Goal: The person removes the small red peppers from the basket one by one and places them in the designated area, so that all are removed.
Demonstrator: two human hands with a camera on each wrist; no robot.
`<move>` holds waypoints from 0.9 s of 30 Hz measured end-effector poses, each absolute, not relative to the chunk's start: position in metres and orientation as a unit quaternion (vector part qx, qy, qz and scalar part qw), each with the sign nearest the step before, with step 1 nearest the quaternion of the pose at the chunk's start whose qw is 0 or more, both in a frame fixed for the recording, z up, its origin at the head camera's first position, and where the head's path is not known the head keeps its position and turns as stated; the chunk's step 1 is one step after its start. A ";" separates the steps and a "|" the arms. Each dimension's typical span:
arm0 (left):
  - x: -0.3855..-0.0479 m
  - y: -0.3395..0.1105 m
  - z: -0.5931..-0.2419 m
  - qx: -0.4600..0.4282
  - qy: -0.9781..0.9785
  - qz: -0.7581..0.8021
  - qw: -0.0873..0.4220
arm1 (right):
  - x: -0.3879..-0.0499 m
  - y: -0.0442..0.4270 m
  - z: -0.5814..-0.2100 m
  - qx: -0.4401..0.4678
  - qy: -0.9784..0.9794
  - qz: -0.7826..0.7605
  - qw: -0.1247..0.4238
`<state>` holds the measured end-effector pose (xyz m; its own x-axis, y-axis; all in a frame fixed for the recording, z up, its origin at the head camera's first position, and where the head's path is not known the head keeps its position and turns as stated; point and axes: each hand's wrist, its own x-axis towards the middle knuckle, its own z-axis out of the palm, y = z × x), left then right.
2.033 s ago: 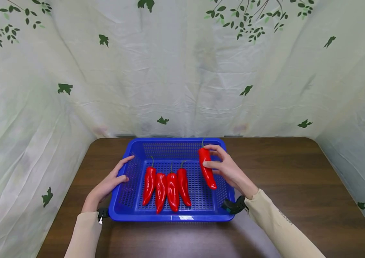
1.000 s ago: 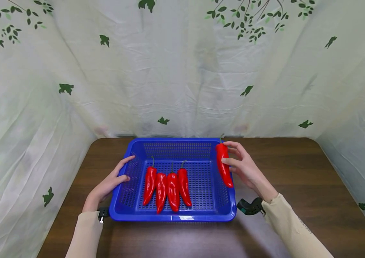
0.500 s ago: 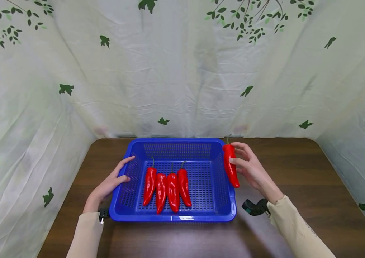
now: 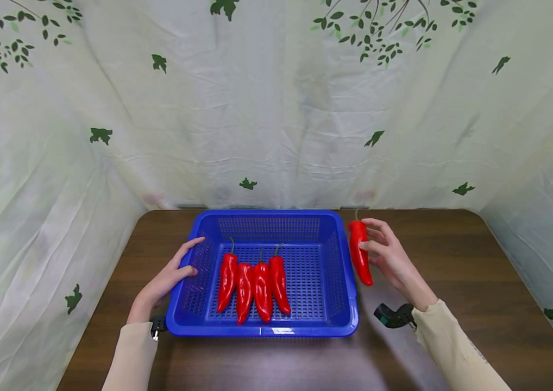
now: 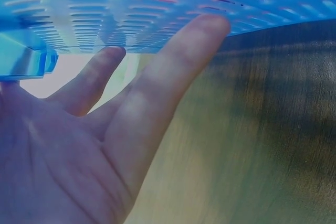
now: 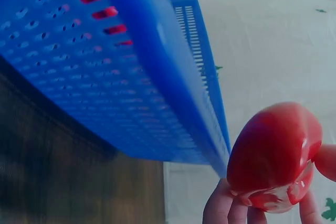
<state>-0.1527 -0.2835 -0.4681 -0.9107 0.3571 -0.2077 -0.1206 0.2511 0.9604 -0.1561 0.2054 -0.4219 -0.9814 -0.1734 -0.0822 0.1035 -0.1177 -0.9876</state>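
Note:
A blue plastic basket [image 4: 262, 330] with slotted walls sits on the table. Inside its left part, several red chili peppers [image 4: 262, 290] lie side by side, stems away from me. At the basket's left rim rests my left hand [image 4: 161, 282], thumb and index finger over the edge; in the left wrist view other fingers [image 5: 157, 98] reach along the outer wall. Just right of the basket, my right hand [image 4: 394, 263] pinches another red chili pepper [image 4: 359, 252] between thumb and fingers. In the right wrist view that pepper [image 6: 273, 156] appears end-on beside the basket's rim.
The brown wooden table [image 4: 452, 271] extends to both sides of the basket. A pale curtain [image 4: 276, 108] printed with leaves hangs behind it and at both sides. A dark wrist device [image 4: 394, 316] sits near the right sleeve.
My right hand has carried its chili pepper rightward from above the basket, across the right rim, to just outside it. The left hand, basket and other peppers have stayed put.

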 end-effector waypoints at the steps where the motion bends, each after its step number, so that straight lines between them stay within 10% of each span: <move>1: -0.153 -0.283 -0.468 0.077 0.767 0.606 0.196 | -0.156 0.207 -0.423 -0.025 0.656 -0.748 0.091; 27: -0.152 -0.283 -0.470 0.080 0.771 0.604 0.186 | -0.158 0.235 -0.452 0.023 0.684 -0.722 0.097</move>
